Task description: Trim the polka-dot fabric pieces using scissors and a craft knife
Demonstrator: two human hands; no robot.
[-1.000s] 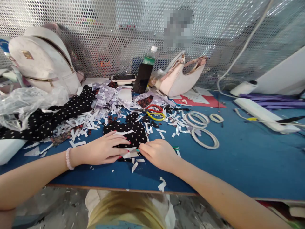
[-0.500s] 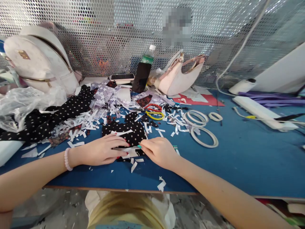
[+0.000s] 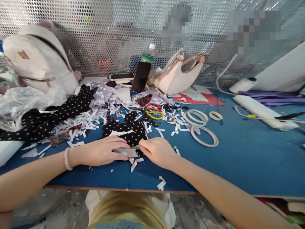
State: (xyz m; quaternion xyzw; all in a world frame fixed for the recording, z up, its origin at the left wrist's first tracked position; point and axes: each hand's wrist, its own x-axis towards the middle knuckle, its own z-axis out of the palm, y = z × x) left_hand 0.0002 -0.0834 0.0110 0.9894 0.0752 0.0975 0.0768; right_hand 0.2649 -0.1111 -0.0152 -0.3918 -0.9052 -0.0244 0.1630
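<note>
My left hand (image 3: 102,151) lies on the blue table (image 3: 238,159), its fingers stretched along a white strip (image 3: 128,152) and pressing it against a small piece of black dotted fabric (image 3: 128,132). My right hand (image 3: 158,152) is closed, its fingertips pinching the right end of the same strip at the fabric's near edge. White paper scraps (image 3: 134,165) lie loose around both hands.
Scissors (image 3: 153,111) with red and yellow handles and several tape rings (image 3: 205,136) lie behind and to the right. A long dotted cloth (image 3: 47,116), a plastic bag (image 3: 21,101), a white backpack (image 3: 38,60), a bottle (image 3: 144,70), a phone (image 3: 122,77) and a pink handbag (image 3: 178,76) line the back.
The hands stay in place; the right fingertips have pinched the strip's end and edged slightly left and up along the fabric.
</note>
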